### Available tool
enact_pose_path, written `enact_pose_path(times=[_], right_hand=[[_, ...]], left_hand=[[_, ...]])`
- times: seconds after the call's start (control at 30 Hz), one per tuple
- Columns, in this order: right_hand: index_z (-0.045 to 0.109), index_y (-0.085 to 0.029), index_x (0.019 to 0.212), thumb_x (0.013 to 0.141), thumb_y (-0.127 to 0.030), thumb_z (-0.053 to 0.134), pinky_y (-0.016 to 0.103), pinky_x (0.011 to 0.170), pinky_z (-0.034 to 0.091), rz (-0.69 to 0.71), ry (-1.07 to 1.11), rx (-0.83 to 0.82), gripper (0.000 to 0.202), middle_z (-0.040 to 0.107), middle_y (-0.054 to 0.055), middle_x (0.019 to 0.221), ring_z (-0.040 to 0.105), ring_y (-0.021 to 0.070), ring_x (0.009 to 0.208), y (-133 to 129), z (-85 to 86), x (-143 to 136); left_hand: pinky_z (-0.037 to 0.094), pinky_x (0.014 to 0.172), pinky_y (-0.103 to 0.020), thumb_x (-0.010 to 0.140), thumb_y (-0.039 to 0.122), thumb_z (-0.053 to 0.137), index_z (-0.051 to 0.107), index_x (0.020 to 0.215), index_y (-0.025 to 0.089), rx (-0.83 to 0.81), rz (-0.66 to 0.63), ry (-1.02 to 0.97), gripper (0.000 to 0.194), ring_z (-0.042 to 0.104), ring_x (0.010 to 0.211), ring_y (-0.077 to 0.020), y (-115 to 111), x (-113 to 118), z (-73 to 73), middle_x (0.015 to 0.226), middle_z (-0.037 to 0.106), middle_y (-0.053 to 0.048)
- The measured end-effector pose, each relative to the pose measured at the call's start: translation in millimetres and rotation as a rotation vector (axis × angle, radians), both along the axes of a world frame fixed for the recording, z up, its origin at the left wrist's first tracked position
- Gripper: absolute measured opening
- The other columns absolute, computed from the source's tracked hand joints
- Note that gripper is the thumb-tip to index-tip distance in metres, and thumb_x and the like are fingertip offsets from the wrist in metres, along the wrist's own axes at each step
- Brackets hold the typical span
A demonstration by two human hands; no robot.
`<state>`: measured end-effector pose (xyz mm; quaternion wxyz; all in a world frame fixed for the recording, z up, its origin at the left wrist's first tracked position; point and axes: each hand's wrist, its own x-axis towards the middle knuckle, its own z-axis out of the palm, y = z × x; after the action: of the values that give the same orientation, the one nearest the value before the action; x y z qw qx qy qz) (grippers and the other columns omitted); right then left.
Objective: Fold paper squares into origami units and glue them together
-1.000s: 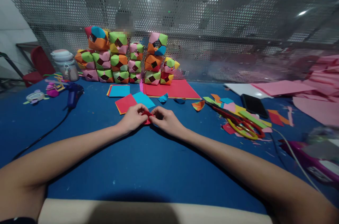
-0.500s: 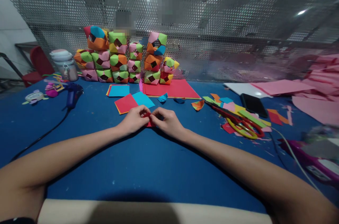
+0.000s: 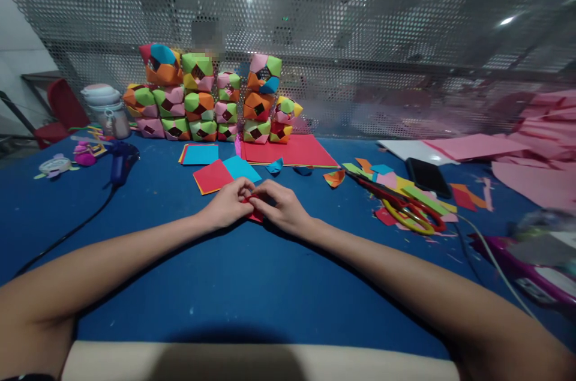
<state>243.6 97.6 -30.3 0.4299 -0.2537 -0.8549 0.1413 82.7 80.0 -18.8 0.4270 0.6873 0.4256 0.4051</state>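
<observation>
Both hands [image 3: 252, 206] pinch a small red paper piece [image 3: 255, 215] between them.

Matt coloured paper makes up the folded blocks [image 3: 198, 106] at the far side, the small red piece [image 3: 255, 216] between the hands and the loose pink sheets [image 3: 479, 145] at far right, while the blue table [image 3: 252, 285] looks smooth, the phone [image 3: 427, 177] dark and glossy, and the perforated screen [image 3: 342, 27] like grey metal.
</observation>
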Motion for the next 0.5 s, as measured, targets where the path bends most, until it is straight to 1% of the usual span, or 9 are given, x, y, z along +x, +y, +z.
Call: enact_pose_path(times=[0.17,0.3,0.4,0.5], right_hand=[[0.059,-0.018,0.08,0.087,-0.023,0.05,0.028,0.066,0.043,-0.013,-0.03,0.063,0.012,0.061,0.004,0.074,0.056,0.0147,0.07,2.5,-3.8,0.6],[0.061,-0.017,0.082,0.086,-0.024,0.052,0.028,0.066,0.043,-0.018,-0.011,0.074,0.013,0.062,0.005,0.076,0.056,0.0148,0.07,1.9,-3.5,0.5],[0.061,-0.017,0.078,0.087,-0.026,0.05,0.028,0.066,0.042,-0.016,-0.014,0.086,0.016,0.061,0.004,0.072,0.055,0.0143,0.068,0.2,-0.7,0.4],[0.061,-0.017,0.082,0.088,-0.027,0.048,0.027,0.069,0.042,-0.013,0.011,0.035,0.017,0.062,0.004,0.078,0.056,0.0142,0.072,-0.7,3.5,1.2]], left_hand=[[0.038,0.053,-0.02,0.065,0.008,0.052,0.048,0.089,0.016,0.013,-0.021,0.018,0.026,0.051,0.059,-0.0081,0.7,-0.8,-1.7,0.067,0.05,0.005],[0.04,0.054,-0.021,0.065,0.011,0.053,0.048,0.091,0.016,0.038,0.022,0.03,0.027,0.051,0.06,-0.0088,-0.1,-1.0,-1.7,0.067,0.05,0.005],[0.038,0.053,-0.021,0.066,0.012,0.053,0.048,0.093,0.017,0.079,0.038,0.06,0.027,0.05,0.059,-0.009,-0.2,-1.7,-2.8,0.067,0.051,0.005],[0.038,0.054,-0.021,0.068,0.013,0.053,0.051,0.092,0.017,0.121,0.061,0.073,0.024,0.049,0.06,-0.0094,1.9,-3.6,-4.0,0.068,0.052,0.004]])
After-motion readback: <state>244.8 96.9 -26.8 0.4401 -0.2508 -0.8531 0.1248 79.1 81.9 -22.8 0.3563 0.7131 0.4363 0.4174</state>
